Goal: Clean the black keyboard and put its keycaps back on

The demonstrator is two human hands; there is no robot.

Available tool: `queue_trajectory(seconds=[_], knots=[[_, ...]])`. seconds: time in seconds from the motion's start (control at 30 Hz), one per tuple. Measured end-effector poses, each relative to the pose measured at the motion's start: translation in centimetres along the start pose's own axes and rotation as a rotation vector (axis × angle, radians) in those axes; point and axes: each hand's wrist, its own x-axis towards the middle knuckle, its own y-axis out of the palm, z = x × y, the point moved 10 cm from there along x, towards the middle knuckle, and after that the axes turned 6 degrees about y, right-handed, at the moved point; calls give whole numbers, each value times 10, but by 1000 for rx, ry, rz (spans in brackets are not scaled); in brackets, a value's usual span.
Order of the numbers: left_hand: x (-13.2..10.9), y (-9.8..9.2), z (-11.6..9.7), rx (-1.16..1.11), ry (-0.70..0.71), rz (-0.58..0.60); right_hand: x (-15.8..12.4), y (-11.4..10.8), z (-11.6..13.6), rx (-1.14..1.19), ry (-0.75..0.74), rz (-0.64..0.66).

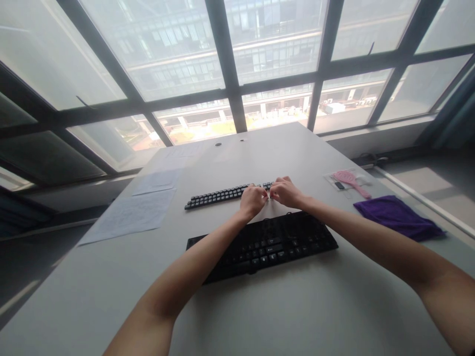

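My left hand (253, 200) and my right hand (285, 192) are close together, fingertips almost meeting. The fingers of each hand are pinched; what lies between them is too small to make out. Just behind them, a narrow slanting block of black keys (213, 198) lies on the table, its right part covered by my hands. Nearer to me is a black keyboard (272, 242), lying flat below my wrists. My left forearm crosses over its left part, and my right forearm passes over its upper right corner.
Sheets of paper (129, 217) lie at the left of the white table (237, 316). At the right edge are a pink hairbrush-like thing (351, 182) on a clear plastic bag and a folded purple cloth (399, 216). Large windows (274, 44) stand behind the table.
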Motion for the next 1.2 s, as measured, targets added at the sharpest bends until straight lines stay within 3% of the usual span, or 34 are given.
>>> queue_trajectory(seconds=[0.13, 0.27, 0.37, 0.5, 0.67, 0.9, 1.2], knots=[[-13, -16, -12, -84, -52, -26, -23, -32, -8, 76, 68, -100], [-39, -22, -47, -343, -78, -14, -75, -69, -23, 309, 134, -156], [-56, -10, -79, -475, -83, 52, -116, -79, -31, 481, 197, -80], [-66, 12, -108, -550, -86, 138, -151, -73, -30, 609, 228, 49], [-67, 25, -117, -485, -70, 130, -160, -63, -25, 647, 230, 102], [-72, 14, -129, -361, 72, 23, -159, -56, -20, 662, 208, 146], [-81, 12, -153, -137, 308, -25, -159, -64, -3, 552, 71, 68]])
